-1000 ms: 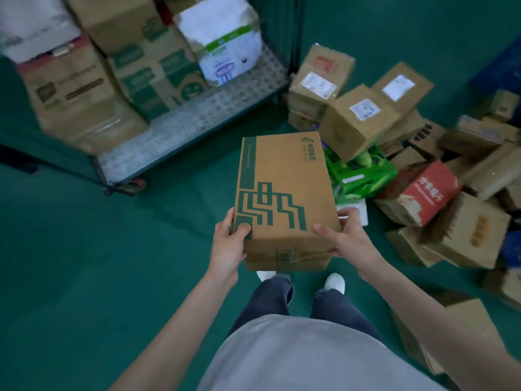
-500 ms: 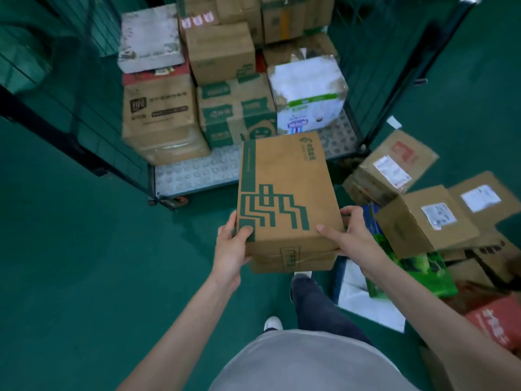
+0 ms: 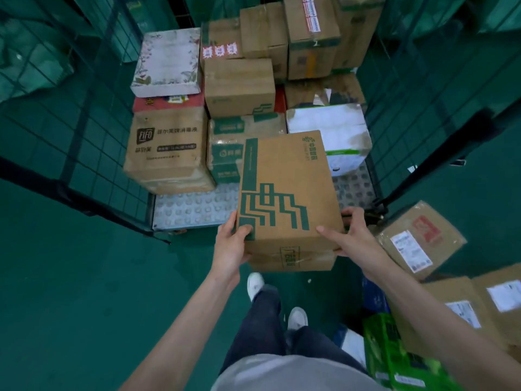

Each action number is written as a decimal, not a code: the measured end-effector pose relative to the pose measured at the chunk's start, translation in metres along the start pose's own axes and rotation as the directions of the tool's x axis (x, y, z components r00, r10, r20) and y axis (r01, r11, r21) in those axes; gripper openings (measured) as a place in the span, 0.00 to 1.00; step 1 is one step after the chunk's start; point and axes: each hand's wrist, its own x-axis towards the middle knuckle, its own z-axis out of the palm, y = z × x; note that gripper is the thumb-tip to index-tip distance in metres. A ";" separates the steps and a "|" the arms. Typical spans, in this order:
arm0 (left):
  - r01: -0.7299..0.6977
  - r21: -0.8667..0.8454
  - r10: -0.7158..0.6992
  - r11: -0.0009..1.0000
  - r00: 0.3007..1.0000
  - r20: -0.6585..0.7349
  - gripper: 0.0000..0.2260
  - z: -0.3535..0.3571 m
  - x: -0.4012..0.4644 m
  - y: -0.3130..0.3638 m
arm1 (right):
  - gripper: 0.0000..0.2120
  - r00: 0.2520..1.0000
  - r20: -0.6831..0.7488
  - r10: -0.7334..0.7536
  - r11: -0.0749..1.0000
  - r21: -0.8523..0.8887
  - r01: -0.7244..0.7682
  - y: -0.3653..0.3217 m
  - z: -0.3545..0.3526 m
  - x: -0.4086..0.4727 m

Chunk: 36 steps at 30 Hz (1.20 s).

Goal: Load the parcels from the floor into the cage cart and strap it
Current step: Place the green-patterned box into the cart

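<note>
I carry a brown cardboard box with a green stepped pattern (image 3: 287,193) in front of me. My left hand (image 3: 229,246) grips its near left corner, thumb on top. My right hand (image 3: 351,235) grips its near right corner, thumb on top and fingers curled round the side. The box hangs over the open front of the cage cart (image 3: 194,210), above the bare studded metal floor. Inside the cart, several parcels are stacked toward the back, among them a brown FIFO carton (image 3: 166,150) and a white parcel with a green stripe (image 3: 329,131).
Green mesh walls (image 3: 93,153) flank the cart on the left and right. More parcels lie on the green floor at the right, such as a labelled brown box (image 3: 417,238) and a green pack (image 3: 394,354). My legs and white shoes stand just before the cart.
I have turned from the floor pile and stepped up to the cart. The box, held the same way in both hands, now hangs over the cart's front edge.
</note>
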 end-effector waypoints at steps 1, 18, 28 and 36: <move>-0.005 -0.001 0.005 1.000 1.000 0.000 0.21 0.004 0.012 0.009 | 0.28 1.000 -0.005 0.006 1.000 -0.008 -0.007 -0.006 0.000 0.013; 0.026 0.057 -0.032 0.998 0.994 0.106 0.22 0.075 0.222 0.173 | 0.23 0.988 -0.130 0.081 0.983 0.174 -0.058 -0.121 0.003 0.218; 0.065 0.047 -0.070 0.997 0.992 0.105 0.22 0.176 0.302 0.192 | 0.24 0.985 -0.074 0.154 0.983 0.113 -0.145 -0.156 -0.080 0.338; 0.065 0.141 -0.078 0.988 0.993 0.085 0.22 0.269 0.324 0.170 | 0.23 0.990 -0.085 0.110 0.993 -0.036 -0.113 -0.157 -0.151 0.431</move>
